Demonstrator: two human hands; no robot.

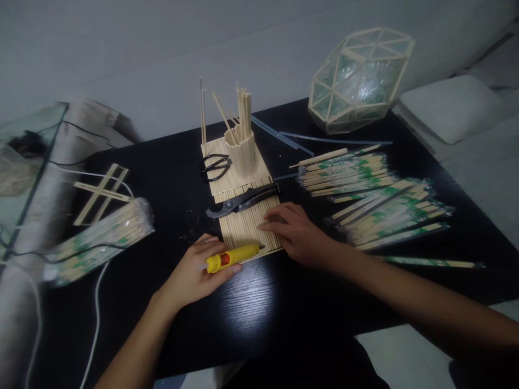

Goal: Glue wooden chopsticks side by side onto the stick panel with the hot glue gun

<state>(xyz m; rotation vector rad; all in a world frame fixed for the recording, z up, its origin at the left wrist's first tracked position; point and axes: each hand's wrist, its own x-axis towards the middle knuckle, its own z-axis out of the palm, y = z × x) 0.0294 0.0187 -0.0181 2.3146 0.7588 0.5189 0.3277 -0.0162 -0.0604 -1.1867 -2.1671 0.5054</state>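
Observation:
My left hand (203, 270) is wrapped round a yellow hot glue gun (232, 258), whose dark nozzle points right over the near edge of a mat of wooden sticks (239, 229). At the mat's right side, my right hand (298, 232) rests with its fingers stretched over the sticks; I see nothing in it. Black-handled pruning shears (242, 201) lie across the far part of the mat. Behind them, a holder built of sticks (242, 156) stands upright on a wooden base, with loose chopsticks (244, 111) in it. Black-handled scissors (215, 166) are beside the holder.
Several wrapped chopsticks (348, 172) lie on the right of the black table (182, 324). A clear-wrapped bundle (105, 237) and crossed sticks (101, 194) are on the left, near a white cable (96, 313). At the back are a faceted stick-framed form (360, 81) and clear glue sticks (336, 138).

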